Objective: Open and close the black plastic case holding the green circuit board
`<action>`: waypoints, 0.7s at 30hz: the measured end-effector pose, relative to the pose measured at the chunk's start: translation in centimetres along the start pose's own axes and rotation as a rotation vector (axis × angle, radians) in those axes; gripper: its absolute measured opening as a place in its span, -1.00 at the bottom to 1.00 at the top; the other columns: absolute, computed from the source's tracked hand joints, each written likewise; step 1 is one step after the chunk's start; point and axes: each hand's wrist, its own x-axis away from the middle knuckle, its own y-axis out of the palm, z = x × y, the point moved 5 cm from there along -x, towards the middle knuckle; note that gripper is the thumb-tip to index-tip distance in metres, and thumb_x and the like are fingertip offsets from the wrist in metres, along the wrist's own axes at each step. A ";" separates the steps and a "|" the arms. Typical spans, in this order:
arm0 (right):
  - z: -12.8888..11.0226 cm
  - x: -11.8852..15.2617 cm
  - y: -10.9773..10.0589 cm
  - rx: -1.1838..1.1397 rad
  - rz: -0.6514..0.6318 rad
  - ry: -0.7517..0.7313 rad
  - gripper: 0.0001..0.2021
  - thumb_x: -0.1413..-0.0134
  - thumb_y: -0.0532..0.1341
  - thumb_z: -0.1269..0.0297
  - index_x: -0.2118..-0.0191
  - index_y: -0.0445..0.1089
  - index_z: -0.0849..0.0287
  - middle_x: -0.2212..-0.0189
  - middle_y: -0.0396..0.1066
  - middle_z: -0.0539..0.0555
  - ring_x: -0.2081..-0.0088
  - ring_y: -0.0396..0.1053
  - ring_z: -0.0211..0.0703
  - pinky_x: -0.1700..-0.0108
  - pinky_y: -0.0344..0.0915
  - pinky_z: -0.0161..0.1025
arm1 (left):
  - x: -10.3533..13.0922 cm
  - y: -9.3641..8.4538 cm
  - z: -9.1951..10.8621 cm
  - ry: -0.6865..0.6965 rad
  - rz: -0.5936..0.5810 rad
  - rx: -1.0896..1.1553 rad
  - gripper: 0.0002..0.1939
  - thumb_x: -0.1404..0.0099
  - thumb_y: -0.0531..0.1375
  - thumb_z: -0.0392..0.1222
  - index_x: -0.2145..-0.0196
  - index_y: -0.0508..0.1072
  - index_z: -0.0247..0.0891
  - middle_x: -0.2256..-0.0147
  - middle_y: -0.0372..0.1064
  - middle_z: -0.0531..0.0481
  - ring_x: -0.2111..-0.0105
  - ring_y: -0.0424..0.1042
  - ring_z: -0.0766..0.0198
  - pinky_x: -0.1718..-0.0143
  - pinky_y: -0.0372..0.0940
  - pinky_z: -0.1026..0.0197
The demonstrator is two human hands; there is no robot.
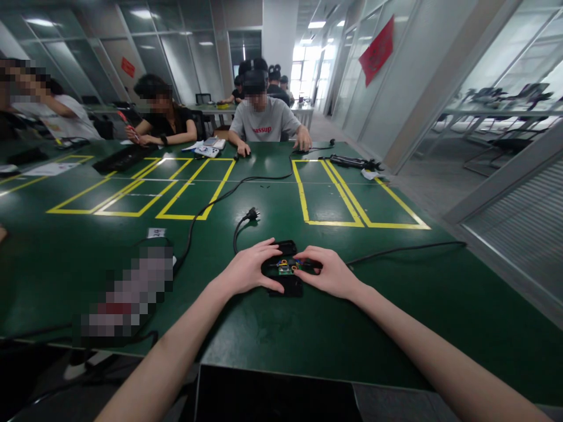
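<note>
On the green table, a small green circuit board with copper-coloured coils and coloured wires lies between two black plastic case halves. The upper case half is behind it, the lower case half in front. My left hand curves around the left side, thumb and fingers spread apart, the fingertips at the case halves. From the right, my right hand has thumb and forefinger on the board's right end, which they partly hide. A black cable runs rightward from behind my right hand; a black plug on a short cord lies beyond my left hand.
A blurred-out long object lies left, with a tag and black cords. Yellow tape marks rectangles across the table. A folded black tripod lies at the far right. Several people sit opposite. A dark panel is below the front edge.
</note>
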 end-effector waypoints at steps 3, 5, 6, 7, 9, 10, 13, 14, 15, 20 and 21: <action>0.2 -0.1 0.1 0.018 0.030 -0.009 -0.81 -0.19 0.31 0.23 0.12 0.55 0.16 0.32 0.52 0.09 0.33 0.48 -0.13 0.39 0.40 -0.27 | -0.2 0.1 0.0 0.009 0.006 -0.028 -0.15 0.02 0.53 0.19 -0.17 0.47 -0.17 -0.22 0.42 -0.20 -0.34 0.26 -0.07 -0.32 0.25 -0.09; 0.4 -0.2 0.2 0.036 0.035 -0.013 -0.81 -0.20 0.31 0.23 0.11 0.55 0.16 0.31 0.52 0.09 0.33 0.48 -0.13 0.39 0.40 -0.27 | -0.4 0.2 0.1 0.010 0.013 -0.063 -0.18 -0.01 0.51 0.20 -0.16 0.48 -0.18 -0.20 0.44 -0.21 -0.33 0.27 -0.08 -0.32 0.25 -0.11; 0.5 -0.2 0.3 0.053 0.032 -0.013 -0.82 -0.21 0.31 0.23 0.11 0.55 0.16 0.31 0.52 0.09 0.33 0.48 -0.13 0.38 0.40 -0.26 | -0.5 0.2 0.2 0.013 0.021 -0.082 -0.22 -0.04 0.50 0.20 -0.15 0.49 -0.19 -0.19 0.45 -0.21 -0.32 0.28 -0.09 -0.32 0.25 -0.12; 0.5 -0.3 0.4 0.075 0.027 -0.013 -0.82 -0.21 0.31 0.23 0.11 0.56 0.15 0.30 0.52 0.09 0.32 0.49 -0.13 0.37 0.41 -0.26 | -0.6 0.3 0.3 0.017 0.030 -0.097 -0.26 -0.09 0.48 0.19 -0.14 0.49 -0.19 -0.18 0.47 -0.20 -0.31 0.30 -0.08 -0.31 0.26 -0.12; 0.6 -0.3 0.6 0.125 0.016 -0.009 -0.83 -0.22 0.30 0.23 0.12 0.56 0.14 0.29 0.51 0.09 0.32 0.49 -0.13 0.34 0.42 -0.25 | -0.6 0.4 0.5 0.026 0.049 -0.116 -0.36 -0.18 0.44 0.15 -0.13 0.50 -0.18 -0.16 0.48 -0.19 -0.29 0.33 -0.05 -0.30 0.27 -0.11; 0.6 -0.3 0.6 0.146 0.013 -0.006 -0.83 -0.22 0.30 0.23 0.12 0.56 0.13 0.28 0.51 0.09 0.32 0.49 -0.14 0.33 0.42 -0.24 | -0.6 0.4 0.6 0.028 0.058 -0.122 -0.40 -0.21 0.42 0.13 -0.12 0.50 -0.18 -0.15 0.49 -0.18 -0.28 0.34 -0.04 -0.30 0.28 -0.11; 0.8 -0.4 0.7 0.180 0.010 0.003 -0.83 -0.23 0.31 0.22 0.11 0.56 0.13 0.27 0.51 0.08 0.33 0.48 -0.15 0.31 0.42 -0.23 | -0.6 0.6 0.7 0.022 0.087 -0.133 -0.46 -0.25 0.39 0.08 -0.11 0.50 -0.20 -0.14 0.50 -0.18 -0.27 0.35 -0.04 -0.30 0.28 -0.11; 0.9 -0.4 0.7 0.187 0.011 0.007 -0.83 -0.23 0.31 0.22 0.12 0.56 0.13 0.27 0.51 0.08 0.34 0.48 -0.16 0.30 0.42 -0.23 | -0.6 0.6 0.6 0.019 0.094 -0.135 -0.46 -0.25 0.39 0.07 -0.11 0.50 -0.20 -0.14 0.50 -0.18 -0.27 0.35 -0.03 -0.30 0.28 -0.11; 1.0 -0.5 0.8 0.194 0.011 0.011 -0.84 -0.23 0.32 0.22 0.12 0.56 0.12 0.28 0.51 0.07 0.35 0.48 -0.16 0.30 0.42 -0.23 | -0.6 0.7 0.5 0.015 0.100 -0.135 -0.47 -0.26 0.38 0.07 -0.11 0.50 -0.21 -0.14 0.49 -0.18 -0.27 0.35 -0.03 -0.31 0.27 -0.11; 1.2 -0.7 0.7 0.236 0.002 0.041 -0.85 -0.21 0.34 0.21 0.16 0.56 0.12 0.30 0.49 0.06 0.35 0.47 -0.15 0.29 0.41 -0.22 | -0.8 1.0 0.1 -0.014 0.104 -0.111 -0.44 -0.27 0.37 0.10 -0.14 0.47 -0.20 -0.18 0.46 -0.18 -0.30 0.31 -0.04 -0.32 0.25 -0.12; 1.2 -0.7 0.7 0.235 -0.002 0.045 -0.86 -0.21 0.34 0.21 0.16 0.56 0.12 0.31 0.48 0.06 0.35 0.47 -0.14 0.30 0.41 -0.22 | -0.8 1.0 0.0 -0.019 0.099 -0.104 -0.43 -0.27 0.37 0.11 -0.14 0.47 -0.20 -0.19 0.45 -0.19 -0.31 0.29 -0.05 -0.32 0.24 -0.13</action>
